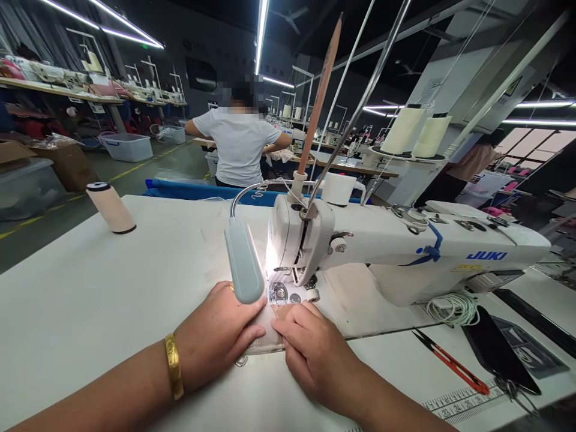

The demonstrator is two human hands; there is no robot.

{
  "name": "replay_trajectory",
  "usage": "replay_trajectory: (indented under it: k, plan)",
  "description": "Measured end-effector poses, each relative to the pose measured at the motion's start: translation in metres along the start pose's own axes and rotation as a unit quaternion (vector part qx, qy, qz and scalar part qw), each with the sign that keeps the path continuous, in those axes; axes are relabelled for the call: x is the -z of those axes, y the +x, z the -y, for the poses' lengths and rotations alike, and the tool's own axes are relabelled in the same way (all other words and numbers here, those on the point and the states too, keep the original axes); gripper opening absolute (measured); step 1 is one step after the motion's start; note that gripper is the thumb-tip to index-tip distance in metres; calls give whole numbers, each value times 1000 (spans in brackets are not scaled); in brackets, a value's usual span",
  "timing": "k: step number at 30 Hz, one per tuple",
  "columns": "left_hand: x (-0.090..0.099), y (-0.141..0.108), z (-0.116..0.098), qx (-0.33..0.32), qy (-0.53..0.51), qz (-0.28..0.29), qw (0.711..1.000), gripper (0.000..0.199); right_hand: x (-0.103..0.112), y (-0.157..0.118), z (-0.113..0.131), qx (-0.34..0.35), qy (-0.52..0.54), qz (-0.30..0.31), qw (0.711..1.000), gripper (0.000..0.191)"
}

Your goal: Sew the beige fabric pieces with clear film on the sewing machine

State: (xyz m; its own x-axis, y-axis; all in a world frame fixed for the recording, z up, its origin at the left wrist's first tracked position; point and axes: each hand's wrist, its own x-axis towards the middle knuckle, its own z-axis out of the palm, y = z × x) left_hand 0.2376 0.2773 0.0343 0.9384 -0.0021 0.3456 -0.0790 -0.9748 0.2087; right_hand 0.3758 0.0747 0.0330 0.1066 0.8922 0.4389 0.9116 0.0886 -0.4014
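My left hand (218,324) lies on the machine bed left of the needle area, thumb and forefinger apart; the grey lamp head (244,261) hides some of its fingers. Beside it, my right hand (312,345) is closed, its fingertips pinching a small piece of beige fabric (281,311) in front of the presser foot. Both hands are close to the lit needle area of the white sewing machine (378,240). How far the fabric reaches under the foot I cannot tell.
A beige thread cone (111,208) stands on the table at left. Right of my hands lie red thread snips (452,362), a black phone-like slab (497,348) and coiled pale cord (453,309). A person in a white shirt (240,144) works ahead.
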Motion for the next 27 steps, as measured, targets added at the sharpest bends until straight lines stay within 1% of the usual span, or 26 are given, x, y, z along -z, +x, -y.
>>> replay_trajectory:
  k: [4, 7, 10, 15, 22, 27]
  plan:
    - [-3, 6, 14, -45, 1, -41, 998, 23, -4, 3, 0, -19, -24, 1, 1000, 34]
    - [-6, 10, 21, -66, 7, -56, 996, 25, -6, 4, 1, -24, -34, 0, 999, 31]
    - [-8, 10, 23, -70, 7, -63, 996, 25, -7, 5, 0, -25, -39, 2, 999, 32]
    - [-12, 7, 24, -69, -1, -79, 994, 25, -9, 4, -1, -8, -42, -20, 999, 36]
    - [-10, 6, 23, -66, -1, -70, 995, 22, -10, 2, 0, -7, -44, -27, 999, 36]
    - [-10, 6, 25, -65, 18, -68, 995, 20, -8, 2, 1, -18, -39, -14, 999, 32]
